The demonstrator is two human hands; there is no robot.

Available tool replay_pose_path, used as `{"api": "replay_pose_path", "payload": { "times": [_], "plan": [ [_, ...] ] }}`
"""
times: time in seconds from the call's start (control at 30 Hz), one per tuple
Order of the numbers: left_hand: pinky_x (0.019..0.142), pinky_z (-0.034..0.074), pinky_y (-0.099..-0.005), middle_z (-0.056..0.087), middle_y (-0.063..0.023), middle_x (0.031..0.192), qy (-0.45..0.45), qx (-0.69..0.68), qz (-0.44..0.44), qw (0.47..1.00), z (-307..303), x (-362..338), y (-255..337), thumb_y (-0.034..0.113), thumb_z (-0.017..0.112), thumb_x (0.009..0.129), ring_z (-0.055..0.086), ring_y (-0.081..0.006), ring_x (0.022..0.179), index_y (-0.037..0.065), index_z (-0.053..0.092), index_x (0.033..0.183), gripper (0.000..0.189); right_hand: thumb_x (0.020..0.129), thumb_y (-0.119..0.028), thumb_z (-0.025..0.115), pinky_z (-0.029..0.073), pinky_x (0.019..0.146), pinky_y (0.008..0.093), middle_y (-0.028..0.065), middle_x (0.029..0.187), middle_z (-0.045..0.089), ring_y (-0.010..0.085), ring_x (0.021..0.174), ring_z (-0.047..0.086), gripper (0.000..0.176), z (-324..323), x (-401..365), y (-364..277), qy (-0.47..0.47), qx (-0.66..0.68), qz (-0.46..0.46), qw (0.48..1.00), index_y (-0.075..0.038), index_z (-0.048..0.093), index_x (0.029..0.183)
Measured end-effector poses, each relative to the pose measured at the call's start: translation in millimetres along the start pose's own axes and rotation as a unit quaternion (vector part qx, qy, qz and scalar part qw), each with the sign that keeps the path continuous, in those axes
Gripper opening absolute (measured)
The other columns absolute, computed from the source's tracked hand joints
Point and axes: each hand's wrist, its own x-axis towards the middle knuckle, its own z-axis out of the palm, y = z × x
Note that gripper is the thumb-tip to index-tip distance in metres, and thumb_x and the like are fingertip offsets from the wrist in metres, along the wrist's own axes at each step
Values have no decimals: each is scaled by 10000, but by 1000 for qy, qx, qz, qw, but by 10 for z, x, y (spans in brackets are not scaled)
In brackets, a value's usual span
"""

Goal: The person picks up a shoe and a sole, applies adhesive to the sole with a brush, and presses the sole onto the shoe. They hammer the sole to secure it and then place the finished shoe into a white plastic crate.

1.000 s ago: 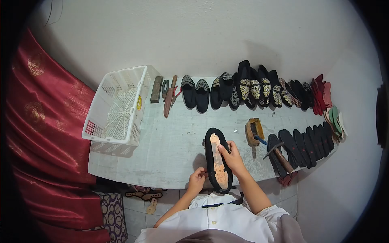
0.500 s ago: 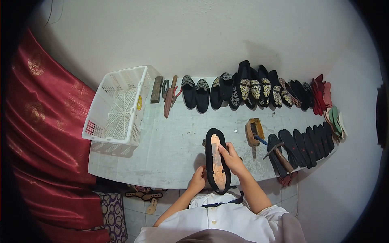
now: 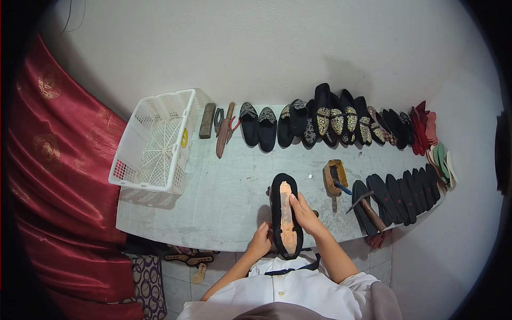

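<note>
Both hands are working the lasted slipper (image 3: 283, 210), which is lying sole side up at the near edge of the tabletop (image 3: 224, 181), toe pointing toward the wall, heel overhanging slightly toward the person. The tan bottom of the last is showing, with the black upper wrapping around it. Left hand (image 3: 260, 241) is sitting at the heel-side left edge, its grip curled tight and pinching the black upper's rim. Right hand (image 3: 305, 212) is bracing the right flank, its grip closing on the slipper: fingers draped over the black edge, thumb pressing on the tan bottom. Just right of it, a wooden block with a brush (image 3: 334, 176) is resting on the tabletop, and a hammer (image 3: 365, 205) is lying across the near end of a fanned row of black soles (image 3: 400, 189). Finished embroidered slippers (image 3: 320, 120) are lining the wall edge, well apart from the hands. Red insoles (image 3: 421, 125) and green insoles (image 3: 442, 157) are stacking up at the far right corner. A white plastic basket (image 3: 154, 141) is sitting at the left end, with a sharpening stone (image 3: 207, 120) and a knife (image 3: 224, 130) lying just beside it. A red curtain (image 3: 48, 160) is hanging at far left.
</note>
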Motion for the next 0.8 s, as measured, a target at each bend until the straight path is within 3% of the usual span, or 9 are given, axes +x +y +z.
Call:
{"api": "replay_pose_path", "payload": {
  "times": [0.17, 0.37, 0.47, 0.67, 0.8],
  "plan": [
    [695, 421, -313, 501, -140, 898, 7, -35, 35, 999, 32, -13, -25, -76, 457, 787, 527, -242, 810, -35, 509, 1052, 273, 971, -380, 354, 403, 787, 286, 101, 880, 500, 148, 848, 458, 392, 32, -10, 28, 22, 3, 7, 1000, 3, 434, 1008],
    [677, 408, -342, 436, -164, 838, -9, 20, 69, 997, -89, 13, 183, -85, 410, 741, 504, -284, 780, -51, 484, 983, 256, 976, -382, 336, 398, 781, 268, 63, 880, 492, 123, 842, 448, 371, 42, -36, 99, 23, 33, -3, 999, -29, 448, 999],
    [671, 407, -338, 441, -149, 879, -62, 9, 9, 998, -153, 27, 229, -82, 420, 742, 498, -273, 769, -48, 486, 983, 252, 980, -382, 322, 395, 788, 259, 50, 894, 488, 116, 849, 444, 379, 50, -66, 63, 20, 49, 8, 999, -30, 455, 1028],
    [755, 417, -301, 448, -122, 1013, 5, 4, 138, 990, 22, 44, -256, -135, 462, 698, 502, -264, 896, -44, 546, 972, 300, 982, -401, 302, 392, 811, 257, 39, 923, 490, 114, 862, 447, 415, 34, -86, 43, 2, 90, 19, 996, -30, 457, 1085],
    [842, 419, -376, 492, -165, 1043, 0, -7, 115, 993, 42, 83, -326, -89, 570, 704, 481, -344, 1008, -40, 575, 923, 225, 977, -425, 294, 371, 877, 267, 63, 1019, 501, 130, 951, 451, 462, 33, -57, 94, 2, 103, 29, 994, -25, 447, 1151]
  ]
}}
